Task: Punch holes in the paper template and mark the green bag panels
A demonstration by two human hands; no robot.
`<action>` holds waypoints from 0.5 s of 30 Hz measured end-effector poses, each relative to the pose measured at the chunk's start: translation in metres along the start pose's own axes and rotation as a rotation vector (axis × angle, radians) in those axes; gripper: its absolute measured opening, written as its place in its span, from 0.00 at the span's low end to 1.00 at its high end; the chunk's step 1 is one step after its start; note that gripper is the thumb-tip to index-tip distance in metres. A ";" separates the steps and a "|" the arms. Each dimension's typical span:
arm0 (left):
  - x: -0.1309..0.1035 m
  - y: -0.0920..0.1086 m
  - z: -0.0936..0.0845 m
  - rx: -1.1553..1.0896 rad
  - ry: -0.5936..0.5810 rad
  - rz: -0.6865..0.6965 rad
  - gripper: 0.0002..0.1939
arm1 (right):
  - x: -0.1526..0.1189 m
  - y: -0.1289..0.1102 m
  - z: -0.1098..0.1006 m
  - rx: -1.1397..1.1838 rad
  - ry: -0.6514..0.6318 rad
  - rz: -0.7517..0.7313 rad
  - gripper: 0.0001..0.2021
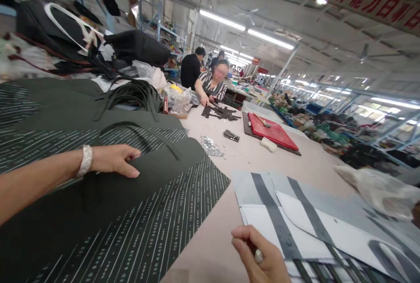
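My left hand (114, 160), with a pale bracelet at its wrist, is over dark green fabric panels (170, 160). Its thumb and fingers are apart, and nothing shows between them. A dark strap (160, 141) curves just beyond it. Near the front edge, my right hand (260, 259) is closed around a slim, pen-like tool (259, 256); only its pale rounded end shows. Beside that hand lie white and grey pieces (315, 217) with dark bands. Dark lining with white printed lettering (183, 204) shows under the green panels.
Across the pale table (210, 230), a co-worker (213, 82) handles dark strips (223, 113). Small silver parts (211, 146), a dark metal cluster (231, 135) and a red board (272, 132) lie mid-table. A strap bundle (131, 95) and bags (138, 47) are piled left.
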State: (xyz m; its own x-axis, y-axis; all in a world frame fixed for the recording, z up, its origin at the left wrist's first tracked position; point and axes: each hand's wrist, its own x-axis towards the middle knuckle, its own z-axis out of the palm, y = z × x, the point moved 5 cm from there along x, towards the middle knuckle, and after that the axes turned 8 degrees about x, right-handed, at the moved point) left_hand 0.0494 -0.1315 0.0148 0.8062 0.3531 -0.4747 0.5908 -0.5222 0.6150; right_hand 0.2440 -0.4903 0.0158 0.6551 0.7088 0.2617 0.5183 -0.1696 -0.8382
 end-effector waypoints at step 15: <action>0.015 0.106 0.122 -0.033 -0.354 0.117 0.18 | -0.027 -0.014 0.027 0.082 -0.357 0.291 0.07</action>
State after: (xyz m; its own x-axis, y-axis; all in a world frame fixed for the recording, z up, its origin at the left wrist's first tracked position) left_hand 0.1204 -0.2765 -0.0040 0.8114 -0.0004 -0.5845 0.5006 -0.5158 0.6953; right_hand 0.2045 -0.4883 0.0074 0.5292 0.8335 -0.1587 0.2864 -0.3515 -0.8913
